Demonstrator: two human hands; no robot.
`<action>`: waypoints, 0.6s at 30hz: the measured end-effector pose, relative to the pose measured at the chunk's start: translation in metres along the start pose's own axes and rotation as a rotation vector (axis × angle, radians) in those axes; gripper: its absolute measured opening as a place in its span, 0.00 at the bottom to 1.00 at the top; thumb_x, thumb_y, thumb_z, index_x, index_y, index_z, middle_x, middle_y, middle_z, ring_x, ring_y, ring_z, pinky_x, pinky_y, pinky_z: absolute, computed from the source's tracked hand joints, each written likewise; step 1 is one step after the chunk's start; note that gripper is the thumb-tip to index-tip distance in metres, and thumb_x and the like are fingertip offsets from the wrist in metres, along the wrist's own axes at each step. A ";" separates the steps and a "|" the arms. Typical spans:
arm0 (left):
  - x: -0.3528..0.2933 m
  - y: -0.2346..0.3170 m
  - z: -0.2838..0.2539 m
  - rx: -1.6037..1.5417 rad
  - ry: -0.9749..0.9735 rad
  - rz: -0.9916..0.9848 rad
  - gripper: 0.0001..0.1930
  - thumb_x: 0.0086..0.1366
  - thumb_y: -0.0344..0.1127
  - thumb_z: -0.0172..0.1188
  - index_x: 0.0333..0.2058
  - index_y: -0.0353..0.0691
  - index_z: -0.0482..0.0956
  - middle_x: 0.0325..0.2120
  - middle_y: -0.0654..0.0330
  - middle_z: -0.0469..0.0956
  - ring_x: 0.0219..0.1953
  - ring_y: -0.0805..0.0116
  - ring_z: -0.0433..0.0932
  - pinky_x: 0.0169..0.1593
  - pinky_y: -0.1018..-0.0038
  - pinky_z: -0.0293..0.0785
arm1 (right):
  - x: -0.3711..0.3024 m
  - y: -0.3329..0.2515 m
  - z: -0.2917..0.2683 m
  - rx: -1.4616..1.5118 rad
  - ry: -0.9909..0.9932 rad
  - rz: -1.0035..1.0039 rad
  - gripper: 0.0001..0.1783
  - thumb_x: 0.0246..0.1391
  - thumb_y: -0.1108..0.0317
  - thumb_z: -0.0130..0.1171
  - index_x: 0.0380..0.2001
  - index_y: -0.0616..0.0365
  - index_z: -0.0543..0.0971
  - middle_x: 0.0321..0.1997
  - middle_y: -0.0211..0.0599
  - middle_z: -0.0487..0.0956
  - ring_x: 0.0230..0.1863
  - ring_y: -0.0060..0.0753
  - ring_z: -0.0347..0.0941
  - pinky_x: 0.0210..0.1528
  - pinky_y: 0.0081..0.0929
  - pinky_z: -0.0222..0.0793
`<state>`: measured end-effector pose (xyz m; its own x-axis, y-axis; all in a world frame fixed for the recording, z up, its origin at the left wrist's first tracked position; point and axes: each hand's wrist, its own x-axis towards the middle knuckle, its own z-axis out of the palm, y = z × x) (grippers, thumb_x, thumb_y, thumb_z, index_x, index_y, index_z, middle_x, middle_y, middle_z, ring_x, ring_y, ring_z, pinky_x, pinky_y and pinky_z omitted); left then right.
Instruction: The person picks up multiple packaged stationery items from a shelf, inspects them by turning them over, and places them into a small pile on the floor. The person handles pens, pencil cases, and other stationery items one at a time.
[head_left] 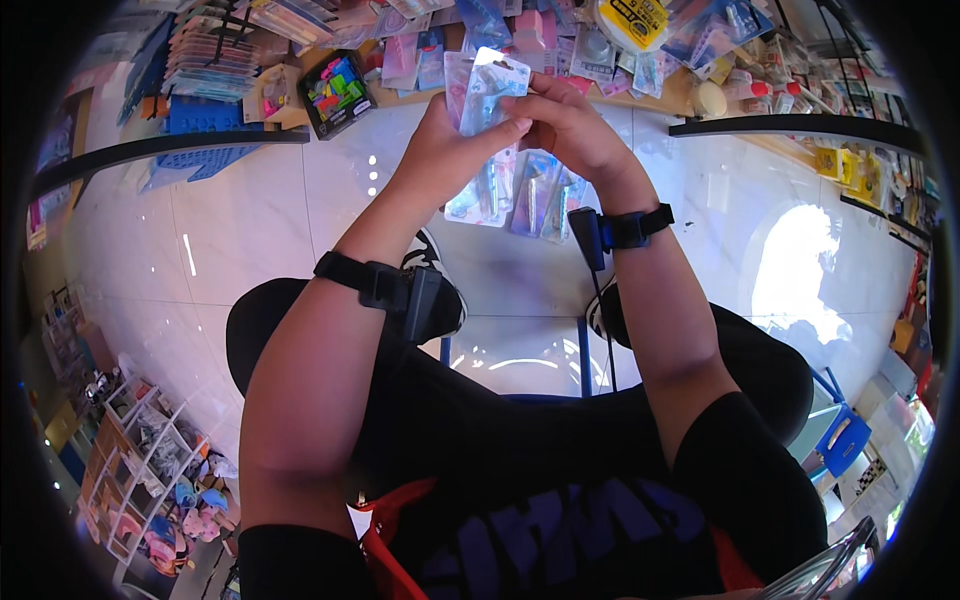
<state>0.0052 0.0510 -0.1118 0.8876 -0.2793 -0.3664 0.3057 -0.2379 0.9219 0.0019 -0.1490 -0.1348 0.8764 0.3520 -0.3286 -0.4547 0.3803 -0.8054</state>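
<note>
Head view: left hand (442, 152) and right hand (583, 132) hold a blister pack (492, 85), which a slack grip could drop against neighbouring packs (533, 196).

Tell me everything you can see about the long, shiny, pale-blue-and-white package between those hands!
The long, shiny, pale-blue-and-white package looks like a flat card with clear plastic over it. Its top end has a small hanging hole and leans slightly right. The bare left hand and bare right hand hold it from both sides, thumbs toward its front. They hide some of it, so I can't tell exactly where it ends. Glare hides what's inside.
</note>
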 end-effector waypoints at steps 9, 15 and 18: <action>-0.009 0.016 -0.006 0.068 0.053 -0.244 0.32 0.77 0.56 0.60 0.66 0.36 0.70 0.57 0.55 0.80 0.58 0.68 0.78 0.62 0.70 0.72 | 0.015 0.023 -0.037 0.245 -0.170 0.131 0.13 0.67 0.65 0.63 0.53 0.50 0.80 0.43 0.23 0.82 0.40 0.22 0.79 0.41 0.31 0.77; -0.011 0.007 -0.024 0.218 0.198 -0.207 0.27 0.77 0.51 0.59 0.62 0.35 0.71 0.52 0.51 0.82 0.53 0.60 0.82 0.58 0.66 0.75 | 0.031 0.070 -0.064 0.194 -0.084 0.278 0.18 0.66 0.62 0.66 0.57 0.50 0.79 0.46 0.22 0.83 0.41 0.20 0.80 0.43 0.26 0.78; -0.017 0.011 -0.025 0.255 0.259 -0.115 0.29 0.74 0.49 0.60 0.62 0.33 0.68 0.51 0.41 0.83 0.52 0.44 0.84 0.57 0.58 0.77 | 0.039 0.109 -0.061 -0.072 0.106 0.395 0.25 0.61 0.58 0.72 0.59 0.50 0.79 0.46 0.25 0.84 0.41 0.22 0.80 0.45 0.25 0.78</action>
<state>0.0019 0.0770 -0.0923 0.9200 -0.0004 -0.3919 0.3420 -0.4873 0.8034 -0.0042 -0.1460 -0.2659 0.6502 0.3674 -0.6651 -0.7501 0.1715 -0.6386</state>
